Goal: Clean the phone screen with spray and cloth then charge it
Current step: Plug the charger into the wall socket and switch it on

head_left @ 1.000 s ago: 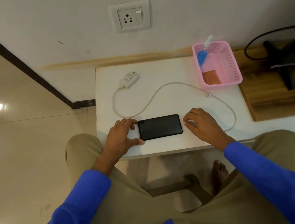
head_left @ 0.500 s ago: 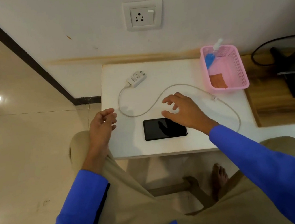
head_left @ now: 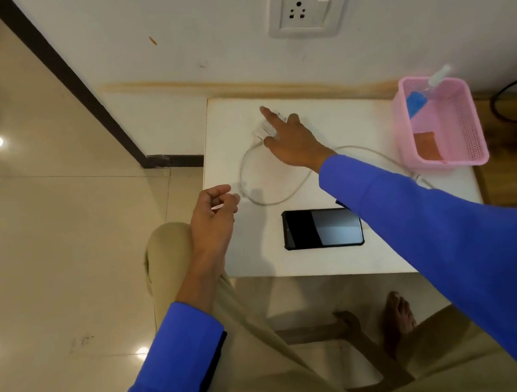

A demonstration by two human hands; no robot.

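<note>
My right hand is on the charger plug at the back of the worktop, fingers just touching it w/ index straight, not gripping yet, b/c it goes in the wall socket right above. Left hand hangs loosely curled off the worktop edge, holding nothing. Phone lies flat, screen up, near me; cable loops to it. Spray bottle and cloth are parked in the pink basket, out of the way.

Black phone flat, screen up; white charger under fingers.

Head camera looks steeply down at the table from above.
</note>
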